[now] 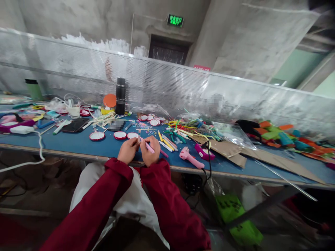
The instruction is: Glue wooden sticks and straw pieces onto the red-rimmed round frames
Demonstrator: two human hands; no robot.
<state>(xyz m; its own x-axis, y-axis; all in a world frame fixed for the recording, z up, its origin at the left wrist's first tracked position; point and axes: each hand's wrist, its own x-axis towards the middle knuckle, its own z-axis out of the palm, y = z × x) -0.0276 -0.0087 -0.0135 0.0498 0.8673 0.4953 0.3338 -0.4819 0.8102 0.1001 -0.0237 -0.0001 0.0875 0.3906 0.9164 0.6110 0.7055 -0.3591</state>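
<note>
1. The person's left hand [128, 150] and right hand [150, 150] meet just above the near edge of the blue worktop [104, 144], both in dark red sleeves [167, 205].
2. The fingers of the right hand are closed around a thin pink stick [149, 147], which slants from between the two hands down towards the right.
3. The fingers of the left hand are curled and pinched at the upper end of that stick, where a small upright piece shows between the hands; whether they grip the stick itself or only that piece cannot be told.
4. Just beyond the fingers lie three red-rimmed round lids [120, 135] in a row, white inside, on the worktop.
5. To the right of the fingers, near them, lie loose coloured sticks [167, 143], and farther right a pink glue gun [190, 157] with a black cord [209, 164] running off the edge.
6. Beyond the glue gun is a tangle of coloured strips [188, 127] beside sheets of brown cardboard [235, 151].
7. Well beyond the fingers and to their left stand a black flask [120, 96] and an orange disc [109, 100], with a black phone [75, 124] lying flat nearer the front.
8. A perforated metal screen [183, 87] rises behind the worktop.
</note>
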